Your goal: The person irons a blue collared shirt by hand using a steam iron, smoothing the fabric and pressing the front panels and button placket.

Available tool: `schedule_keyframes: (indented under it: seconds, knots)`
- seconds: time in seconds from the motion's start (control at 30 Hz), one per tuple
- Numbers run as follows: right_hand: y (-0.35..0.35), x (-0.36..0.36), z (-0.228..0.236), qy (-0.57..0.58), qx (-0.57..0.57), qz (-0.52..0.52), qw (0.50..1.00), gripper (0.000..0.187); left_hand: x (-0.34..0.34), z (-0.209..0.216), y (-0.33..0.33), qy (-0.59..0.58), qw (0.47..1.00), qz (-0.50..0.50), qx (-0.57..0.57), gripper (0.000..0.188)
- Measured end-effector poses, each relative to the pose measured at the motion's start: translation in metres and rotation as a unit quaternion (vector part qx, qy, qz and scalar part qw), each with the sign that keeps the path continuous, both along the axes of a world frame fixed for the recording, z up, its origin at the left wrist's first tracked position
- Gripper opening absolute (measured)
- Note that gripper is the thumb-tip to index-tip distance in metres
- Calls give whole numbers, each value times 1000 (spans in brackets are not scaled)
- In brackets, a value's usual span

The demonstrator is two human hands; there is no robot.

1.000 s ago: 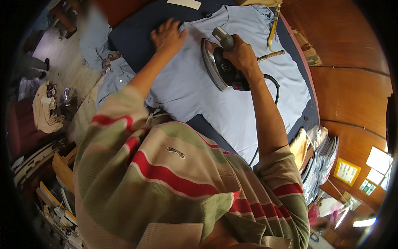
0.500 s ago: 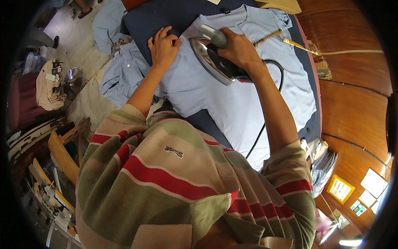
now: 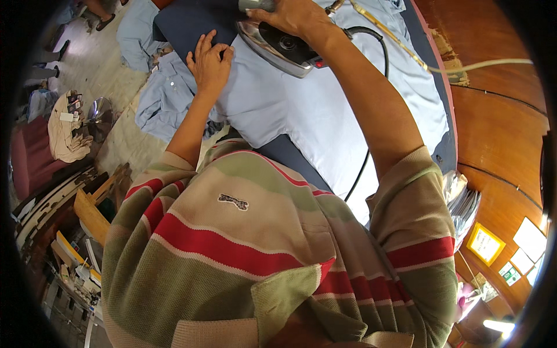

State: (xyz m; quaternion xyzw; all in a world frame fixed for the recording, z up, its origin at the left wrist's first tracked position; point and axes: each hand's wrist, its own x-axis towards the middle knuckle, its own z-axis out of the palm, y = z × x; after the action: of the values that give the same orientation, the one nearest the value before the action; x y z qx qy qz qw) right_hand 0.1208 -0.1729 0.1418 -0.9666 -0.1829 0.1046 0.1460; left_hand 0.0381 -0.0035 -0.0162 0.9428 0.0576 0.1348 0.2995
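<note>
A pale blue shirt (image 3: 319,110) lies spread over a dark blue padded board. My right hand (image 3: 296,17) is wrapped round the handle of an electric iron (image 3: 272,49), whose metal plate is on the shirt's upper part. The front of the handle runs up to the frame's top edge. At the shirt's left edge, my left hand (image 3: 210,66) curls its forefinger and thumb together in a pinch on the cloth, while the other fingers stretch out toward the dark cover. A black cord (image 3: 365,168) trails from the iron across the shirt.
The dark board cover (image 3: 191,26) shows beyond my left hand. Crumpled blue garments (image 3: 165,95) hang at its left side. A pale hose (image 3: 481,66) with a brass-coloured fitting crosses on the right, before a wooden panel (image 3: 493,133). A small fan (image 3: 100,116) stands at far left.
The iron and my right hand have moved up and left in the picture, and the hose has swung with them. My left hand appears slightly farther left, in the same pose. The whole view has shifted a little.
</note>
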Motion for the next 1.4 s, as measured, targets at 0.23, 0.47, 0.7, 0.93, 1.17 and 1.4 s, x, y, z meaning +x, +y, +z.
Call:
schedule_keyframes:
  seconds: [0.23,0.47,0.7,0.93,1.17,1.4]
  knots:
    - [-62,-70,-6,-41,-61,-30,997,59,5,10,-7,6,1000,18,23,28]
    - [-77,-101,-2,21,-48,-78,996,56,35,7,-8,7,995,2,97,27]
    - [-59,-75,-7,-17,-61,-56,996,58,36,-1,0,-16,997,-19,79,26]
    - [-40,-43,-10,-63,-33,-15,997,57,36,-3,1,-29,997,-22,64,26]
    - [-52,-53,-10,-45,-24,-21,998,55,39,-8,4,-63,995,-30,75,26]
    - [-97,-182,1,73,-42,-138,987,53,42,-11,5,-47,993,-32,103,29]
